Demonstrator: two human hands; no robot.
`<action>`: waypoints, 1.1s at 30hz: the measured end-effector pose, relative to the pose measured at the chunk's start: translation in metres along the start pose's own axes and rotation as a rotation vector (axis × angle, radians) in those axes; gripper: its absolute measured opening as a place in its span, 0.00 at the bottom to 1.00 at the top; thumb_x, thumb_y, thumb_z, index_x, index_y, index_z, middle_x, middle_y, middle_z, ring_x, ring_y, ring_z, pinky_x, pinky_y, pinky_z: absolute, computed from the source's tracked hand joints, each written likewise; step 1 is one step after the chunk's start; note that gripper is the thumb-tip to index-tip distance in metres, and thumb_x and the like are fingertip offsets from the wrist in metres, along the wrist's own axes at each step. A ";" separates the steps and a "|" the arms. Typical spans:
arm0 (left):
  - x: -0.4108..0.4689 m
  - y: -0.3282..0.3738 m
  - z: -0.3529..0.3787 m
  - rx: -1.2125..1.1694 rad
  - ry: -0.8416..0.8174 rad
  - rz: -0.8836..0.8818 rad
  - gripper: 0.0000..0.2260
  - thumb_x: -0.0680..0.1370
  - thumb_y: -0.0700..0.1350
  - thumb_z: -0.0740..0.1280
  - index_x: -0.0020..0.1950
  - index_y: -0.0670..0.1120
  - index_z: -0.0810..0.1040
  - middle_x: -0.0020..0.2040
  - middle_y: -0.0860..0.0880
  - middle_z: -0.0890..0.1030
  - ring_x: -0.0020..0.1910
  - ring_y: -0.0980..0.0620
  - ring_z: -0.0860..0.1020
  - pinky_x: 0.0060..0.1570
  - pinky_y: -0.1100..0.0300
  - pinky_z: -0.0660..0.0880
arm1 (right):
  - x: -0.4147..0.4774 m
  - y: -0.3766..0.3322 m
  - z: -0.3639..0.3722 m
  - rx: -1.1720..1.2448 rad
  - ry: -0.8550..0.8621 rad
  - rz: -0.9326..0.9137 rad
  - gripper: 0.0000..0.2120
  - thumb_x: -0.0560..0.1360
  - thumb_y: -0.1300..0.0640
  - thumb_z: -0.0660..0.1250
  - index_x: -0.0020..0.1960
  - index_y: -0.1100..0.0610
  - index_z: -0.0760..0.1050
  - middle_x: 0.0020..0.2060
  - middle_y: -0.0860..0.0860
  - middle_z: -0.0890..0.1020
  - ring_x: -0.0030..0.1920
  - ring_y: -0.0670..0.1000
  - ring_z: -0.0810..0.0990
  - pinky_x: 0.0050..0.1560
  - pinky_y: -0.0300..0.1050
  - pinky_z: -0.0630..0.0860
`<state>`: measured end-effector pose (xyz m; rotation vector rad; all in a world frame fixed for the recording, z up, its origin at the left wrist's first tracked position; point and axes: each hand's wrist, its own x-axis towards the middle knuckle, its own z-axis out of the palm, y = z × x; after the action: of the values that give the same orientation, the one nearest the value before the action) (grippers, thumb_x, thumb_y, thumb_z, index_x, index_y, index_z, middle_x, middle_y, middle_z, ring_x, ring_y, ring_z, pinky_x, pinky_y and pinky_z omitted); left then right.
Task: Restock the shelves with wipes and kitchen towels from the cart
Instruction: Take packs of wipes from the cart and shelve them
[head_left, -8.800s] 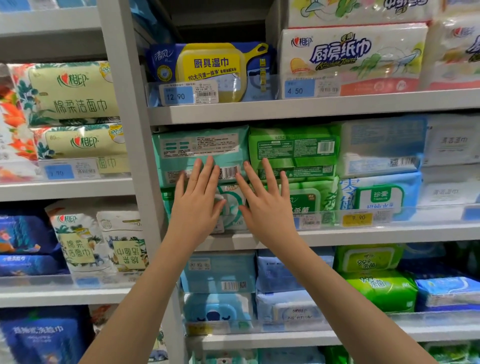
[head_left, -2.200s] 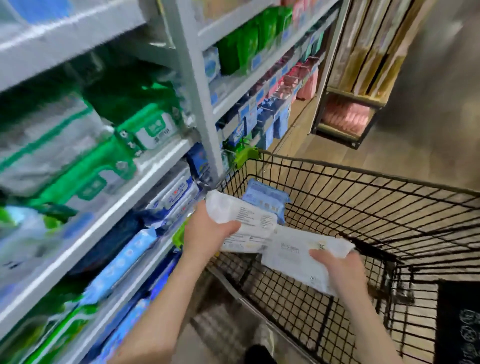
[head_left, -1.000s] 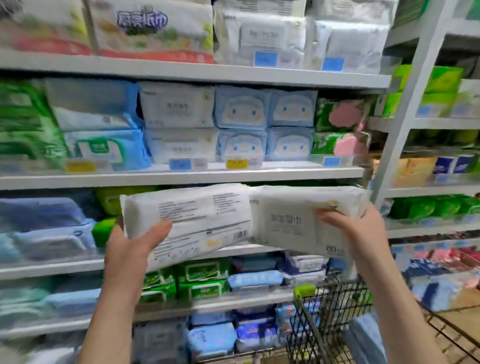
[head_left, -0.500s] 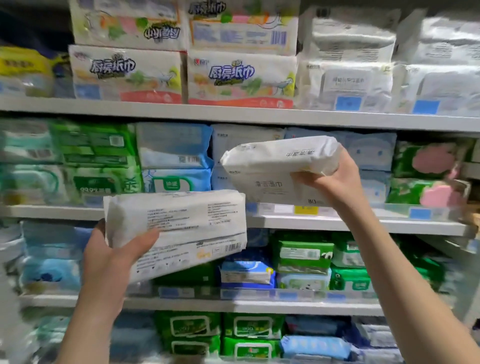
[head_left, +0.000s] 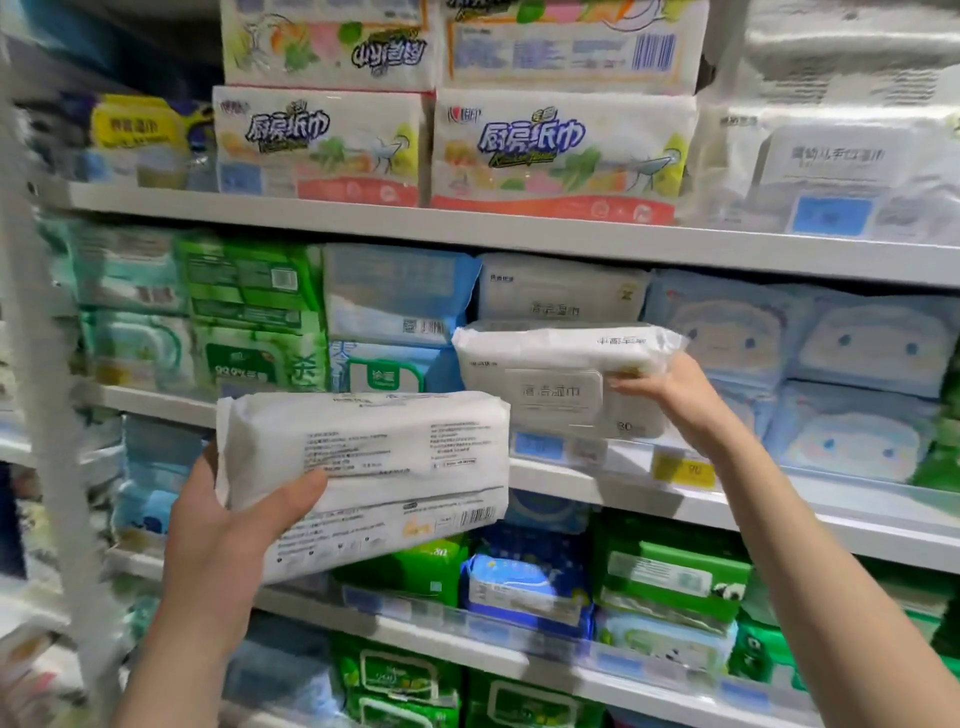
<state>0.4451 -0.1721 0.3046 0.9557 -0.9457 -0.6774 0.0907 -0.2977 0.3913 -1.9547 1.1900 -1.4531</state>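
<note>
White wipes pack clamped in the right hand, long axis along the shelf's front edge, matching pack just behind, while the left hand grips a second pack lower, farther out.

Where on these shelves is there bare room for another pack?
Roomiest: the gap above the yellow-lidded pack, left of the kitchen towel stacks. A slim gap sits above the green panda pack, under the middle shelf. The middle shelf's row is crowded throughout; the white pack in the right hand hides any slot behind it.
</note>
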 end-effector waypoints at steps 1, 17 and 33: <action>0.000 -0.002 0.001 -0.003 0.010 0.002 0.28 0.53 0.54 0.76 0.52 0.55 0.78 0.48 0.53 0.84 0.50 0.49 0.81 0.50 0.50 0.76 | 0.005 0.002 -0.001 0.002 -0.018 0.021 0.20 0.67 0.69 0.73 0.58 0.60 0.78 0.48 0.46 0.84 0.50 0.43 0.82 0.49 0.34 0.76; -0.007 -0.008 0.010 -0.013 0.048 0.012 0.37 0.53 0.56 0.75 0.62 0.51 0.77 0.54 0.49 0.83 0.54 0.45 0.81 0.57 0.42 0.75 | -0.009 0.004 0.003 -0.621 0.324 -0.067 0.50 0.61 0.41 0.78 0.73 0.58 0.59 0.65 0.59 0.69 0.66 0.59 0.67 0.64 0.55 0.68; 0.003 -0.011 0.023 -0.016 -0.009 0.023 0.31 0.59 0.45 0.77 0.62 0.50 0.77 0.54 0.50 0.83 0.53 0.49 0.81 0.54 0.47 0.76 | 0.000 0.008 0.055 -1.086 0.388 -0.338 0.38 0.58 0.38 0.78 0.63 0.50 0.73 0.57 0.53 0.76 0.62 0.57 0.69 0.65 0.76 0.54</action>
<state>0.4250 -0.1880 0.3016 0.9264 -0.9569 -0.6696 0.1380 -0.3107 0.3654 -2.7163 2.2467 -1.5377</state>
